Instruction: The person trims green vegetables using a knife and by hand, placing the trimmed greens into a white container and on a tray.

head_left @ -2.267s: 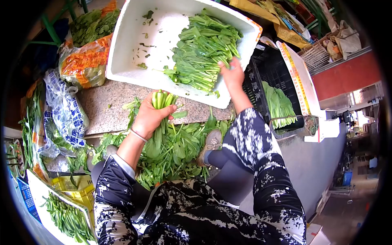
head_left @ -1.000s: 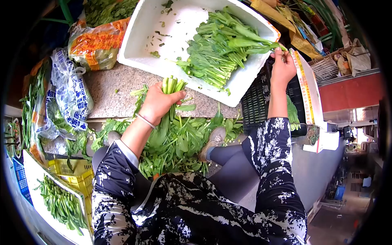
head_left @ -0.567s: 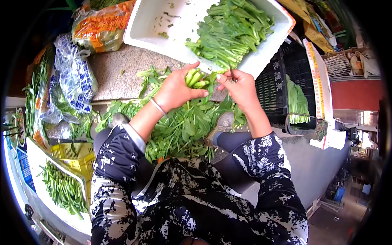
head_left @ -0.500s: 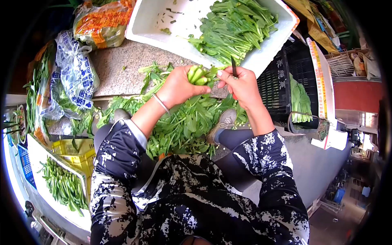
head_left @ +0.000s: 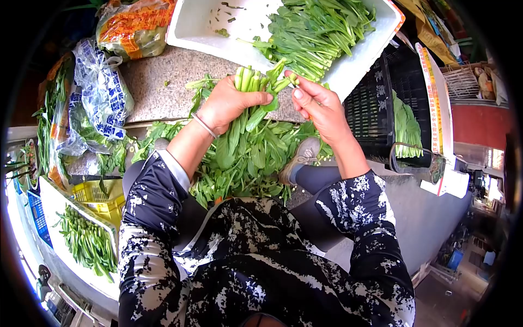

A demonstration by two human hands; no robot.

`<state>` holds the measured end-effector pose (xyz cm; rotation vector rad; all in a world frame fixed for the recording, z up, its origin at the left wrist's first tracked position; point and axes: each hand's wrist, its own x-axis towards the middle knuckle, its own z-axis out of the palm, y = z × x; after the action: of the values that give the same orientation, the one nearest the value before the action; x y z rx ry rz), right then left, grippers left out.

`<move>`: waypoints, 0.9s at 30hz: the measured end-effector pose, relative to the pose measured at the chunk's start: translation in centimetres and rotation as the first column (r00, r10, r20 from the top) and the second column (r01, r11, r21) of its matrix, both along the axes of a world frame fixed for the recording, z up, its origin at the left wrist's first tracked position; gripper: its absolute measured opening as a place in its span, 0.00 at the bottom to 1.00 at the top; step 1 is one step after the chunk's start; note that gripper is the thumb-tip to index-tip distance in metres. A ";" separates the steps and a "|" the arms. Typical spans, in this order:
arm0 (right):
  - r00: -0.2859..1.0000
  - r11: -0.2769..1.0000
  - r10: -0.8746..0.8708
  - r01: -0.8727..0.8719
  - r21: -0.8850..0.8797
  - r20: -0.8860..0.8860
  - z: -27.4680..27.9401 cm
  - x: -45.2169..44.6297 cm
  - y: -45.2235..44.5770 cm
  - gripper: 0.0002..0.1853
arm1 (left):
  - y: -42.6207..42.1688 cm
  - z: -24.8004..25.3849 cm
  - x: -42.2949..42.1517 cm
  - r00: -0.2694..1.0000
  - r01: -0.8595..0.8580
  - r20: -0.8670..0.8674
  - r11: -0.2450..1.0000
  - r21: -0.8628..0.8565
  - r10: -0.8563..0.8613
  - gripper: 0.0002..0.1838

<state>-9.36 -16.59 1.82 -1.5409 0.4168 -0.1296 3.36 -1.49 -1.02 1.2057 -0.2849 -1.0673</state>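
Observation:
A bunch of green stems (head_left: 249, 82) stands upright in my left hand (head_left: 224, 103), its cut ends up and its leaves hanging below. My right hand (head_left: 321, 106) is closed on a single stalk (head_left: 283, 84) beside the bunch; the small knife seen earlier in it is mostly hidden by the fingers. Just beyond both hands, a white foam box (head_left: 210, 32) is tilted towards me with a pile of leafy greens (head_left: 321, 32) at its right side. Loose leafy greens (head_left: 245, 163) lie heaped on the ground below my hands.
A black crate (head_left: 370, 103) with greens stands at the right. Plastic bags (head_left: 101, 92) and an orange-printed bag (head_left: 133, 27) are at the left, on and beside a stone slab (head_left: 158, 87). Lower left are a yellow crate (head_left: 103, 199) and another foam box (head_left: 54, 210) with greens.
My right hand has come back from the foam box's right edge with a stalk, to beside the bunch. My left hand has tilted the bunch upright again. The knife blade no longer shows.

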 end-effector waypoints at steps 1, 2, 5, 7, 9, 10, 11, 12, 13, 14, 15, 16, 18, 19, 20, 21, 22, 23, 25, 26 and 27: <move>1.000 0.999 0.019 -0.019 -0.039 -0.009 -0.2 0.0 -0.2 0.24 | 0.0 0.0 0.0 1.000 -0.003 -0.003 1.000 -0.005 0.003 0.12; 0.999 0.996 0.038 -0.039 -0.078 -0.018 -0.4 0.0 -0.4 0.24 | -0.1 0.0 0.0 1.000 -0.007 -0.005 1.000 -0.010 0.007 0.12; 1.000 0.953 0.024 -0.028 -0.302 -0.017 -0.6 0.0 -0.6 0.22 | 0.1 -0.1 0.2 1.000 0.021 -0.022 1.000 -0.021 -0.022 0.12; 1.000 0.947 -0.005 0.005 -0.320 -0.001 -0.4 -0.1 -0.4 0.21 | 0.3 0.0 0.3 1.000 0.029 -0.006 0.999 -0.014 -0.029 0.13; 0.999 0.941 -0.033 0.036 -0.338 0.014 -0.2 -0.1 -0.4 0.21 | 0.6 0.1 0.4 0.999 0.034 0.007 0.999 -0.008 -0.034 0.13; 0.998 0.948 -0.046 0.057 -0.315 0.042 -0.2 0.0 -0.5 0.20 | 0.7 0.0 0.4 0.998 0.046 0.029 0.999 0.025 -0.047 0.14; 0.997 0.951 -0.054 0.068 -0.302 0.053 -0.1 0.0 -0.4 0.20 | 0.8 -0.1 0.4 0.997 0.058 0.050 0.997 0.057 -0.060 0.14; 0.996 0.954 -0.062 0.078 -0.289 0.065 0.0 0.0 -0.4 0.20 | 0.8 -0.1 0.3 0.997 0.058 0.046 0.997 0.059 -0.061 0.14; 0.998 0.972 -0.024 0.035 -0.232 0.053 0.0 0.0 -0.3 0.20 | 0.8 0.0 0.1 0.988 0.049 0.143 0.993 0.105 -0.064 0.13; 1.000 0.975 -0.005 0.005 -0.223 -0.002 0.2 -0.1 -0.2 0.20 | 0.8 0.0 0.0 0.968 0.037 0.240 0.988 0.149 -0.072 0.12; 0.998 0.976 0.015 -0.027 -0.214 -0.058 0.3 -0.1 -0.1 0.20 | 0.9 -0.2 0.0 0.968 0.039 0.238 0.988 0.152 -0.075 0.12; 0.993 0.977 0.036 -0.059 -0.205 -0.113 0.5 -0.1 -0.1 0.19 | 0.9 -0.4 0.0 0.962 0.066 0.254 0.985 0.159 -0.105 0.15; 0.998 0.968 0.052 -0.059 -0.245 -0.033 0.5 0.1 0.2 0.19 | 0.9 -0.5 0.0 0.954 0.091 0.269 0.982 0.165 -0.134 0.18; 0.998 0.964 0.058 -0.058 -0.259 -0.007 0.6 0.2 0.2 0.19 | 0.9 -0.5 0.0 0.950 0.084 0.285 0.983 0.162 -0.128 0.15; 0.999 0.955 0.052 -0.053 -0.293 -0.010 0.7 0.2 0.2 0.19 | 0.9 -0.5 -0.1 0.946 0.076 0.301 0.984 0.159 -0.121 0.13; 0.999 0.949 0.051 -0.052 -0.310 -0.011 0.6 0.2 0.2 0.18 | 0.9 -0.4 -0.1 0.947 0.074 0.299 0.984 0.159 -0.120 0.13; 0.999 0.944 0.049 -0.050 -0.326 -0.013 0.4 0.2 0.1 0.18 | 0.9 -0.3 -0.1 0.950 0.074 0.291 0.985 0.153 -0.117 0.13; 1.000 0.925 -0.001 0.006 -0.380 0.014 -0.1 0.2 -0.1 0.18 | 0.9 -0.3 -0.1 0.953 0.074 0.281 0.986 0.147 -0.114 0.13; 0.998 0.901 -0.049 0.062 -0.429 0.042 -0.4 0.2 -0.5 0.17 | 1.0 -0.3 -0.1 0.951 0.077 0.284 0.984 0.162 -0.122 0.13; 0.995 0.903 -0.096 0.086 -0.422 -0.003 -0.4 0.2 -0.9 0.19 | 1.0 -0.3 -0.1 0.949 0.081 0.289 0.981 0.176 -0.130 0.13; 0.993 0.903 -0.119 0.097 -0.419 -0.025 -0.4 0.2 -0.9 0.20 | 1.0 -0.4 -0.1 0.949 0.080 0.288 0.981 0.177 -0.130 0.13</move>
<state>-9.19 -17.50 1.42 -1.9467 0.5393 -0.2822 3.30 -0.47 -1.41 1.5164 -0.5086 -1.0131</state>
